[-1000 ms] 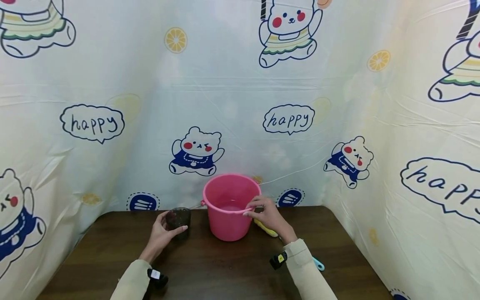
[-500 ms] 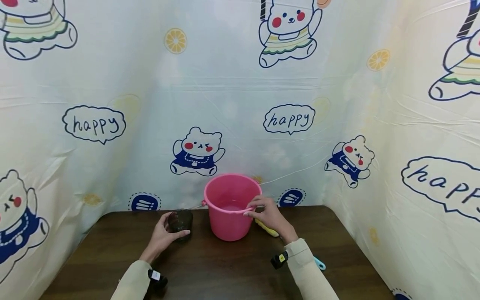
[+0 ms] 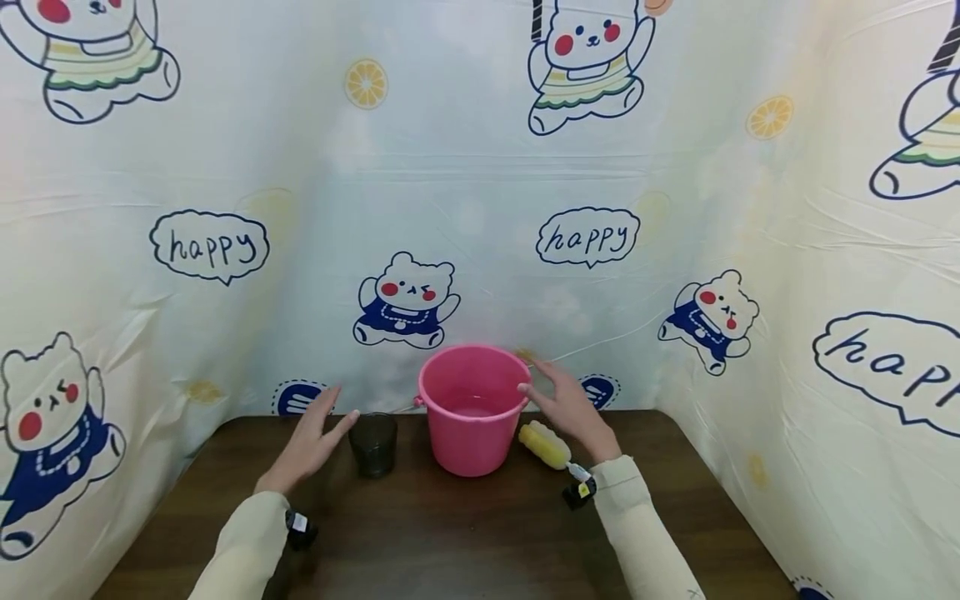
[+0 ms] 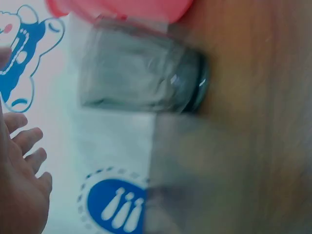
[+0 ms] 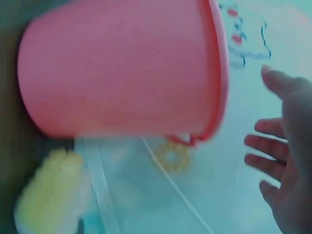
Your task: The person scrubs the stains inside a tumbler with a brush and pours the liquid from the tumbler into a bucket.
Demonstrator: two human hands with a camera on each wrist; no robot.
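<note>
A pink bucket [image 3: 471,442] stands upright near the table's back edge. Just left of it, a dark see-through glass [image 3: 372,447] also stands upright. My left hand [image 3: 306,446] is beside the glass, fingers spread and holding nothing; the left wrist view shows a gap between the hand [image 4: 24,180] and the glass [image 4: 136,68]. At the bucket's right side is my right hand [image 3: 572,414], its fingers extended. Seen from the right wrist, that hand [image 5: 287,161] is apart from the bucket's rim [image 5: 222,73]. A yellow-and-white sponge brush [image 3: 545,445] lies right of the bucket, below my right hand.
The dark brown table [image 3: 450,542] carries these things. Behind it and along both sides hangs a pale curtain [image 3: 480,192] printed with bears and lettering. The brush's handle partly hides behind my right wrist and its black wrist camera [image 3: 579,493].
My left hand has let go of the glass and moved left, leaving it standing. My right hand has released the bucket's rim and shifted right, so more of the sponge brush shows.
</note>
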